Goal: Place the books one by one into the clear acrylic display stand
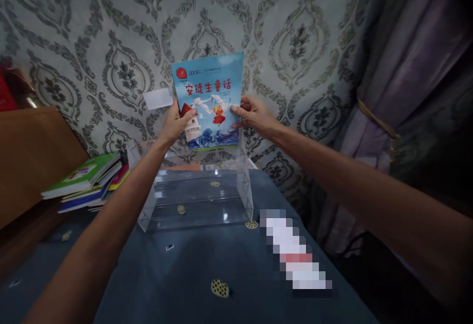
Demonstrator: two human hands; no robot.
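A blue picture-cover book (212,87) with red Chinese lettering stands upright, its cover facing me, at the top of a clear acrylic rack (244,181). My left hand (176,123) grips its left edge, thumb on the front cover. On the opposite edge, my right hand (254,114) has its thumb on the cover and its fingers partly behind. The lower edge of the book is at the rack's upper back tier; whether it rests there I cannot tell. The rack's lower tiers show the cloth through them.
A stack of books (86,178) lies left, beside a brown wooden panel (40,151). A white card (157,99) shows near my left hand. Blue cloth (177,284) covers the table; a pixelated item (295,255) lies near its right edge. A tied curtain (369,112) hangs right of the patterned wall.
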